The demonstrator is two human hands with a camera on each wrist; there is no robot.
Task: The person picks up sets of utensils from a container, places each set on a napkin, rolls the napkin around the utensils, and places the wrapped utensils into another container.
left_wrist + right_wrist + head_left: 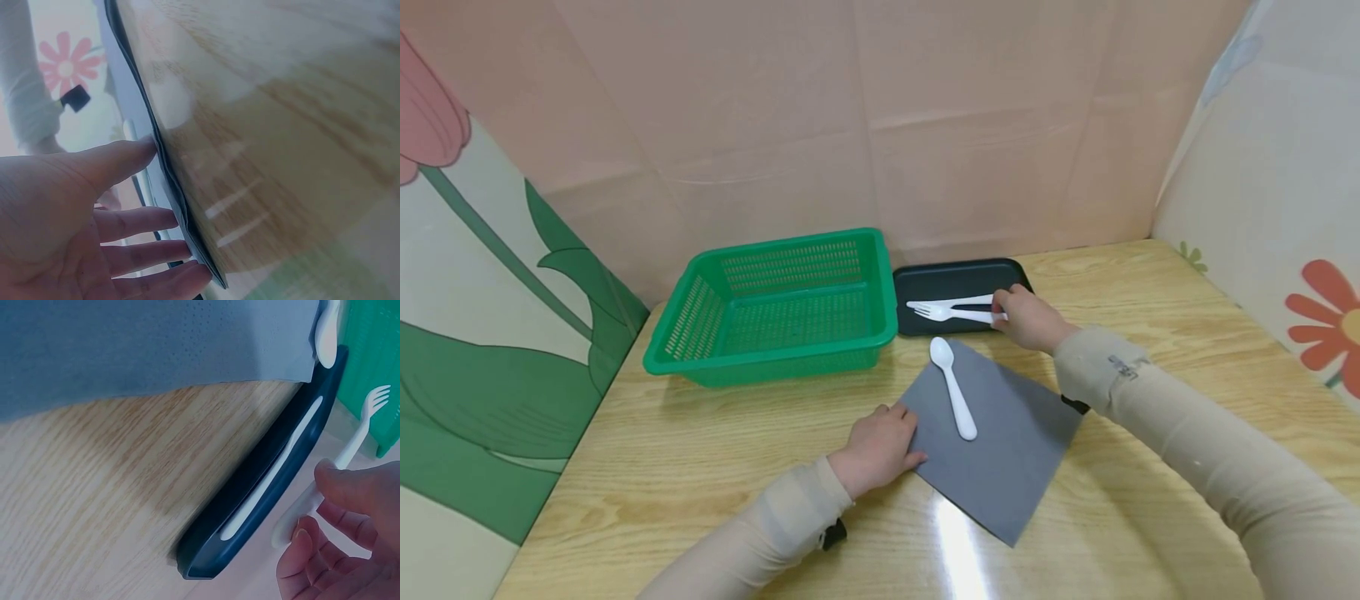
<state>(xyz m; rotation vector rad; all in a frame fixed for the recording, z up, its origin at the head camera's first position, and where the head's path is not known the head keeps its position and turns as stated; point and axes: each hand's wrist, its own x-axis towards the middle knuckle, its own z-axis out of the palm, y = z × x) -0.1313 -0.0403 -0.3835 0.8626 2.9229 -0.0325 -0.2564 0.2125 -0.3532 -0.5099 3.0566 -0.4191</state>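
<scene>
My right hand [1030, 318] pinches the handle of a white plastic fork [354, 445] between thumb and fingers, over the black tray [917, 282]. A white plastic knife [273, 472] lies in that tray, beneath the fork. At the left corner of a grey napkin [1022, 450], my left hand [876, 446] rests with thumb and fingertips on the edge. In the left wrist view, the fingers [140, 220] are extended and touch the napkin's folded layers. A white plastic spoon [957, 392] lies on top of the napkin, its bowl toward the tray.
A green slotted basket [775, 367] stands to the left of the tray, close against it. The wooden table [700, 467] runs back to a pink curtain [760, 117]. Flower-printed sheets hang at both sides.
</scene>
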